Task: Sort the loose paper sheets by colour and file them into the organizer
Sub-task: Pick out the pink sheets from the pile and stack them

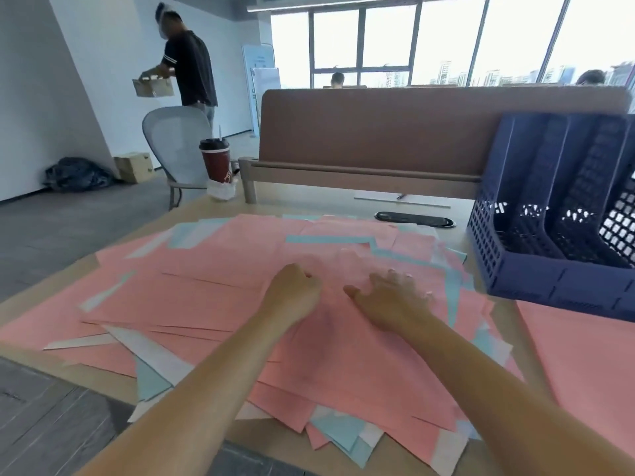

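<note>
A wide, messy spread of loose sheets covers the desk: mostly pink sheets (213,269), with light blue sheets (330,239) and white sheets (151,348) poking out between them. My left hand (292,293) lies on the pink paper in the middle with its fingers curled under; whether it pinches a sheet is hidden. My right hand (395,300) rests flat beside it, fingers spread on a pink sheet. The dark blue mesh organizer (549,280) stands at the right with upright slots that look empty. A separate pink stack (584,355) lies in front of it.
A dark red lidded cup (215,159) with a straw stands at the desk's far left corner, on a crumpled white wrapper. A brown partition (378,132) runs along the back. A black cable grommet (414,219) sits behind the papers. A person stands beyond a grey chair (175,139).
</note>
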The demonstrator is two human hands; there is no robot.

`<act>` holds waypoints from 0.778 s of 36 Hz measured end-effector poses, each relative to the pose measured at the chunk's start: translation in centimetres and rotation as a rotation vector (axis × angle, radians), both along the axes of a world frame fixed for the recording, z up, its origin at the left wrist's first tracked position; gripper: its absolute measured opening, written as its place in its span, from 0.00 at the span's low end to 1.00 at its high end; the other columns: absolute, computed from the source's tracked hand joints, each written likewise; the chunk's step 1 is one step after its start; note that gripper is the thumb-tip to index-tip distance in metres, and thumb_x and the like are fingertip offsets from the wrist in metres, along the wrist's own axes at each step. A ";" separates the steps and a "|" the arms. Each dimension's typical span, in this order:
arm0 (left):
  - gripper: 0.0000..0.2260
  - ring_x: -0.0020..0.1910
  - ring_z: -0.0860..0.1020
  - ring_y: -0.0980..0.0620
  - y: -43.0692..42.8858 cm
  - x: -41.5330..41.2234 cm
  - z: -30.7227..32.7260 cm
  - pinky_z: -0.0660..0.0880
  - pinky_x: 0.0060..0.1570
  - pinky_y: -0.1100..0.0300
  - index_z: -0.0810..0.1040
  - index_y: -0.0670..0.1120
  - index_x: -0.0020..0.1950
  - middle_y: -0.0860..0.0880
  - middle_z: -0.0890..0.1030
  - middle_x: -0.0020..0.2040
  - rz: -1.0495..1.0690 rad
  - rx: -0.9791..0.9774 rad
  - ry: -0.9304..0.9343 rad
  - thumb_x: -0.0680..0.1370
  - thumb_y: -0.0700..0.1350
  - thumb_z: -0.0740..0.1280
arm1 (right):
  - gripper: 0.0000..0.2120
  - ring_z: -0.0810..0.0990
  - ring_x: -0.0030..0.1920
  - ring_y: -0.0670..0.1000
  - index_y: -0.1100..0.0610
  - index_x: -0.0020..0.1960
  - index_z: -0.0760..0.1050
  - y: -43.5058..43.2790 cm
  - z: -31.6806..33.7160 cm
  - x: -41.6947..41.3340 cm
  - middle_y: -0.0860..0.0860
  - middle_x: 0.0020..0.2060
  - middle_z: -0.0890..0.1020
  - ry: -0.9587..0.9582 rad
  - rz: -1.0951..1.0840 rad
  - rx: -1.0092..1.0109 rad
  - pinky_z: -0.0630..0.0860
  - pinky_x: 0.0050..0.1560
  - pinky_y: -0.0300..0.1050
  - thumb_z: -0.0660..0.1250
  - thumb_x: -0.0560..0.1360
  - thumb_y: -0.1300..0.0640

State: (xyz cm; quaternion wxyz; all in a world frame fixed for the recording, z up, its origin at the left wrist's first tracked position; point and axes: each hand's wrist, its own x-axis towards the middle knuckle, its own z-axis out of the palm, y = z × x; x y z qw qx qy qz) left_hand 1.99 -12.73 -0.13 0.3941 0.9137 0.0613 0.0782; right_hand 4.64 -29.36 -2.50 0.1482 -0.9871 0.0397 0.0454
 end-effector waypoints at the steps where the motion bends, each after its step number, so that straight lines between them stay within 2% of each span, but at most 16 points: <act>1: 0.09 0.43 0.78 0.38 0.1 0.1 0.2 0.67 0.34 0.54 0.72 0.38 0.33 0.41 0.78 0.38 -0.002 -0.033 0.009 0.73 0.39 0.62 | 0.37 0.51 0.79 0.58 0.44 0.77 0.60 0.5 -0.1 0.0 0.51 0.80 0.55 0.001 0.005 -0.017 0.50 0.74 0.69 0.50 0.74 0.26; 2: 0.07 0.43 0.79 0.39 0.2 0.2 0.4 0.69 0.36 0.54 0.73 0.38 0.37 0.41 0.78 0.41 -0.002 -0.082 0.024 0.73 0.40 0.62 | 0.37 0.49 0.79 0.58 0.44 0.78 0.58 0.9 -0.3 -0.1 0.52 0.80 0.53 0.006 0.010 -0.030 0.49 0.74 0.70 0.50 0.74 0.26; 3: 0.07 0.38 0.79 0.40 0.3 0.3 0.6 0.69 0.36 0.55 0.74 0.38 0.38 0.39 0.79 0.40 -0.003 -0.146 0.048 0.73 0.41 0.63 | 0.38 0.48 0.80 0.58 0.45 0.78 0.57 1.4 -0.3 0.0 0.53 0.80 0.51 0.010 0.015 -0.038 0.48 0.74 0.70 0.51 0.74 0.26; 4: 0.07 0.32 0.76 0.42 0.3 0.4 0.8 0.68 0.35 0.57 0.76 0.38 0.37 0.37 0.78 0.35 0.000 -0.217 0.084 0.71 0.42 0.64 | 0.38 0.47 0.80 0.58 0.45 0.79 0.56 1.8 -0.4 0.0 0.53 0.80 0.51 0.015 0.019 -0.038 0.48 0.74 0.70 0.52 0.74 0.27; 5: 0.07 0.30 0.75 0.45 0.5 0.5 1.0 0.69 0.35 0.58 0.78 0.40 0.35 0.38 0.77 0.31 0.008 -0.285 0.129 0.68 0.43 0.66 | 0.39 0.47 0.80 0.59 0.45 0.79 0.55 2.1 -0.4 0.1 0.54 0.80 0.50 0.016 0.022 -0.034 0.47 0.74 0.70 0.52 0.74 0.27; 6: 0.08 0.31 0.77 0.46 0.7 0.8 1.0 0.71 0.36 0.58 0.80 0.41 0.37 0.40 0.79 0.32 0.024 -0.349 0.168 0.64 0.44 0.66 | 0.39 0.47 0.80 0.59 0.45 0.79 0.55 2.4 -0.4 0.3 0.54 0.80 0.50 0.013 0.022 -0.030 0.47 0.74 0.70 0.53 0.74 0.27; 8: 0.18 0.36 0.81 0.44 1.3 1.6 0.6 0.73 0.38 0.55 0.81 0.38 0.44 0.41 0.82 0.38 0.039 -0.420 0.215 0.59 0.46 0.66 | 0.40 0.47 0.80 0.59 0.46 0.79 0.55 2.9 -0.5 0.6 0.54 0.80 0.50 0.007 0.014 -0.029 0.46 0.74 0.70 0.53 0.73 0.27; 10: 0.18 0.35 0.79 0.45 1.6 1.7 0.6 0.72 0.38 0.56 0.81 0.36 0.46 0.41 0.81 0.38 0.020 -0.392 0.234 0.60 0.46 0.69 | 0.39 0.48 0.80 0.59 0.45 0.79 0.56 3.2 -0.5 0.8 0.54 0.80 0.51 0.001 0.008 -0.027 0.46 0.74 0.70 0.53 0.74 0.27; 14: 0.07 0.39 0.80 0.44 1.7 1.6 0.4 0.71 0.35 0.60 0.81 0.40 0.47 0.42 0.81 0.41 -0.039 -0.252 0.221 0.70 0.40 0.70 | 0.33 0.52 0.79 0.56 0.47 0.79 0.57 3.8 0.0 1.1 0.52 0.80 0.54 -0.035 0.047 0.052 0.49 0.75 0.67 0.53 0.78 0.33; 17: 0.02 0.37 0.77 0.45 2.5 1.6 0.4 0.67 0.31 0.60 0.78 0.41 0.40 0.44 0.78 0.36 -0.039 -0.135 0.122 0.71 0.36 0.66 | 0.31 0.55 0.78 0.54 0.49 0.78 0.58 3.7 0.9 1.1 0.51 0.79 0.59 -0.075 0.047 0.133 0.52 0.76 0.62 0.53 0.80 0.36; 20: 0.08 0.31 0.73 0.46 3.9 1.0 0.7 0.63 0.25 0.61 0.74 0.43 0.33 0.46 0.74 0.31 0.013 -0.121 0.032 0.71 0.34 0.64 | 0.30 0.57 0.77 0.54 0.48 0.78 0.60 3.3 1.5 0.7 0.50 0.77 0.63 -0.104 0.019 0.086 0.55 0.74 0.60 0.54 0.80 0.36; 22: 0.07 0.31 0.71 0.46 4.8 0.3 0.9 0.62 0.27 0.59 0.74 0.42 0.34 0.47 0.73 0.31 0.040 -0.124 0.007 0.70 0.33 0.63 | 0.29 0.58 0.76 0.56 0.48 0.77 0.62 3.4 1.7 0.3 0.51 0.76 0.64 -0.085 -0.003 0.040 0.56 0.74 0.62 0.53 0.80 0.36; 24: 0.11 0.28 0.68 0.49 5.5 -0.3 0.9 0.59 0.25 0.59 0.69 0.44 0.31 0.49 0.70 0.29 0.070 -0.112 -0.016 0.70 0.33 0.63 | 0.29 0.59 0.76 0.58 0.48 0.76 0.63 3.6 1.7 0.1 0.52 0.76 0.64 -0.048 -0.022 0.031 0.58 0.74 0.62 0.54 0.79 0.36; 28: 0.14 0.28 0.61 0.51 6.5 -1.0 0.5 0.54 0.27 0.57 0.60 0.47 0.31 0.50 0.63 0.30 0.124 -0.103 -0.006 0.71 0.33 0.61 | 0.30 0.65 0.72 0.60 0.50 0.75 0.65 4.6 1.1 -0.2 0.54 0.74 0.67 0.014 -0.002 0.042 0.66 0.70 0.57 0.57 0.77 0.36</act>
